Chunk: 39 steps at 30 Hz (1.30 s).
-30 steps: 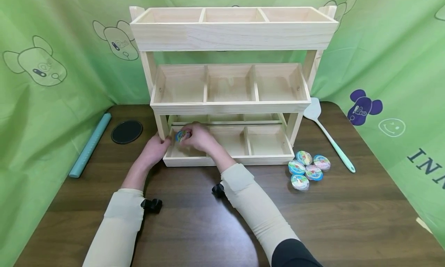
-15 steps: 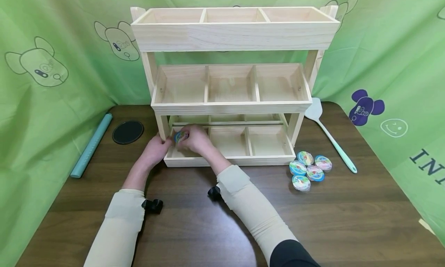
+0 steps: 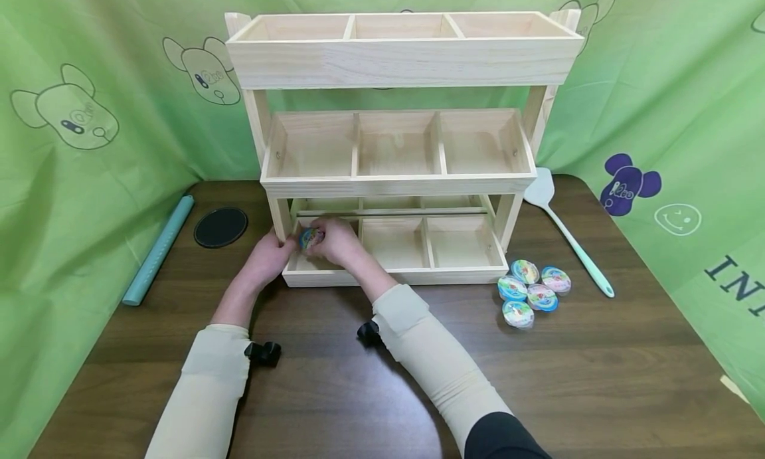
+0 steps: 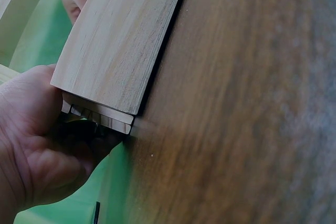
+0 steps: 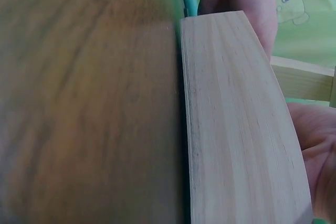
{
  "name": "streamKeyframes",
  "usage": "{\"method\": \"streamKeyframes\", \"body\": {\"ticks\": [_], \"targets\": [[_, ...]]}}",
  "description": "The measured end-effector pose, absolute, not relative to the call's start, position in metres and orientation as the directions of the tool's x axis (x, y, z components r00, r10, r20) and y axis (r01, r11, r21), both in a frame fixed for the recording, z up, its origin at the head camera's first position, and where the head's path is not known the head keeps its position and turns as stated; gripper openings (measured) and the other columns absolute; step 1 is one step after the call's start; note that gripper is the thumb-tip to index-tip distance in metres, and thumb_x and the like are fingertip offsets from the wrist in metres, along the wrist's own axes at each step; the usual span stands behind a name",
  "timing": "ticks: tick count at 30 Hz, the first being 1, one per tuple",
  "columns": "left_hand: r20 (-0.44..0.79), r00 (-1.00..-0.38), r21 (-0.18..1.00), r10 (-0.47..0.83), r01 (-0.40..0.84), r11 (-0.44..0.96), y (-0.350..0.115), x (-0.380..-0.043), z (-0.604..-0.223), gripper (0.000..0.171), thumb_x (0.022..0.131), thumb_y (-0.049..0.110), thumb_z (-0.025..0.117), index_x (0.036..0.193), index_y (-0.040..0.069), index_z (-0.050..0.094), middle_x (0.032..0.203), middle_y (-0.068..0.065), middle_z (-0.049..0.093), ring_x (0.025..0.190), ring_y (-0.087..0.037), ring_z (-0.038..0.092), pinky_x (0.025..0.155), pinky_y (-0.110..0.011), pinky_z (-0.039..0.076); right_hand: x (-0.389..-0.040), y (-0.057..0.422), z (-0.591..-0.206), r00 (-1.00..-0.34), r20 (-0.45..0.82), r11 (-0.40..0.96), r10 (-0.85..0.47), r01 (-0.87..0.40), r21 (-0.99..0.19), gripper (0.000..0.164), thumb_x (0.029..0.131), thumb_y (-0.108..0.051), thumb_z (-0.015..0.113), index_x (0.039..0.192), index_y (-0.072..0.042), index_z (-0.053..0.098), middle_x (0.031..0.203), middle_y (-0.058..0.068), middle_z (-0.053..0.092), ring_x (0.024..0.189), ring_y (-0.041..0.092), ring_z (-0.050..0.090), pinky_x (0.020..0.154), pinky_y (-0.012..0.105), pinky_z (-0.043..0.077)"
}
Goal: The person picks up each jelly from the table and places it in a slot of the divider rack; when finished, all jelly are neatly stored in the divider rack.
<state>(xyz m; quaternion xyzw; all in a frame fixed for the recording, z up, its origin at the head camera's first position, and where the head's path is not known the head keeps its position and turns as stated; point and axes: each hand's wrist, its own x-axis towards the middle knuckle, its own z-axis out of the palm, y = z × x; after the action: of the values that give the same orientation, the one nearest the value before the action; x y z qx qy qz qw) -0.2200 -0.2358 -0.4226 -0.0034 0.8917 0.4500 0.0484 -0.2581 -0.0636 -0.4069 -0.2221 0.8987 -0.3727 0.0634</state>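
A person in pale sleeves bends both arms toward a three-tier wooden rack (image 3: 412,64) on a brown table (image 3: 335,399), the right hand (image 3: 339,241) pinching a small, bright-lidded cup (image 3: 309,238) inside the left compartment of the bottom tray (image 3: 388,277). Whether the cup touches the tray floor I cannot tell from here. The left hand (image 3: 269,256) grips the tray's left end, thumb against the wood beside the rack's leg. Five more lidded cups (image 3: 542,297) cluster on the table just beyond the tray's right front corner, lids patterned in blue, green and pink. Near them lies a spatula (image 3: 575,246), its pale head by the rack's right leg, its turquoise handle slanting toward the person. To the left, a black disc (image 3: 221,228) and a slim blue roll (image 3: 158,250) lie before a green cloth backdrop (image 3: 675,127) printed with cartoon animal heads.
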Motion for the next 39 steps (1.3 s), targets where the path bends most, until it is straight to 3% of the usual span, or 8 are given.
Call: {"method": "streamKeyframes", "body": {"ticks": [4,13,24,32,39], "targets": [[-0.091,-0.995,0.798,0.039,-0.050,0.601,-0.234,-0.221,-0.421,0.056,0.103,0.024,0.043,0.145,-0.011,0.036,0.133,-0.035,0.055,0.120,-0.040,0.055,0.103,-0.052,0.044,-0.258,-0.061,-0.405,-0.906,0.025,0.606,-0.422,-0.303,-0.735,0.056,0.079,-0.011,0.086,0.131,-0.001,0.065,0.117,0.012,0.071,0.104,0.021,0.065,0.090,0.025,0.050],[-0.091,-0.995,0.803,0.044,-0.047,0.594,-0.231,-0.224,-0.420,0.055,0.103,0.023,0.043,0.146,-0.011,0.035,0.132,-0.034,0.056,0.118,-0.036,0.056,0.102,-0.050,0.045,-0.258,-0.058,-0.403,-0.913,0.051,0.615,-0.404,-0.313,-0.724,0.044,0.080,-0.009,0.082,0.121,-0.001,0.070,0.102,0.009,0.074,0.089,0.015,0.062,0.079,0.020,0.049],[-0.103,-0.993,0.811,0.051,-0.054,0.583,-0.232,-0.225,-0.419,0.058,0.103,0.025,0.043,0.148,-0.011,0.033,0.136,-0.034,0.053,0.122,-0.039,0.053,0.106,-0.052,0.042,-0.259,-0.042,-0.388,-0.898,-0.078,0.576,-0.433,-0.209,-0.791,0.068,0.080,-0.016,0.087,0.139,-0.002,0.057,0.119,0.013,0.069,0.103,0.024,0.065,0.086,0.026,0.052],[-0.092,-0.994,0.804,0.052,-0.044,0.593,-0.235,-0.223,-0.421,0.059,0.105,0.025,0.041,0.150,-0.011,0.030,0.138,-0.035,0.051,0.125,-0.042,0.052,0.108,-0.054,0.040,-0.263,-0.014,-0.378,-0.849,-0.001,0.475,-0.528,-0.294,-0.829,0.054,0.086,-0.013,0.080,0.135,-0.002,0.061,0.125,0.016,0.066,0.114,0.026,0.062,0.098,0.031,0.049],[-0.111,-0.993,0.803,0.048,-0.061,0.593,-0.237,-0.220,-0.424,0.058,0.105,0.024,0.041,0.148,-0.014,0.031,0.137,-0.035,0.052,0.124,-0.041,0.053,0.106,-0.054,0.042,-0.255,0.004,-0.373,-0.812,0.012,0.409,-0.583,-0.307,-0.859,0.047,0.089,-0.013,0.076,0.132,0.000,0.063,0.125,0.016,0.067,0.115,0.025,0.063,0.099,0.029,0.048]]}}
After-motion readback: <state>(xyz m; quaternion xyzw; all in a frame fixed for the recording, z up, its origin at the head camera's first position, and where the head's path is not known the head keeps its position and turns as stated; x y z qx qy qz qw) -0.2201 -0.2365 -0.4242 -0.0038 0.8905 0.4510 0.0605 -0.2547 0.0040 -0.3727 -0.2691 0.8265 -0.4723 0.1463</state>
